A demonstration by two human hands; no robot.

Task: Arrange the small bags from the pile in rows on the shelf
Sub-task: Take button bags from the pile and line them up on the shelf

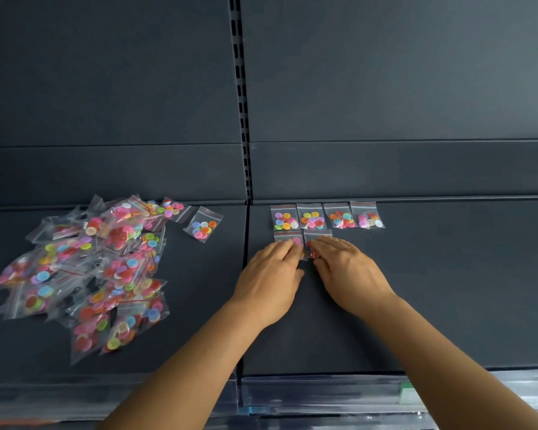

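A pile of small clear bags of coloured buttons lies on the left part of the dark shelf. One loose bag sits at the pile's right edge. A back row of several bags stands on the right part. In front of it lie two more bags. My left hand rests its fingers flat on the left bag. My right hand covers most of the right bag, fingertips touching it; both bags are largely hidden.
A slotted upright divides the dark back panels, and a seam continues down the shelf between pile and rows. A clear price strip runs along the front edge. Bare shelf lies right of the rows and in front of my hands.
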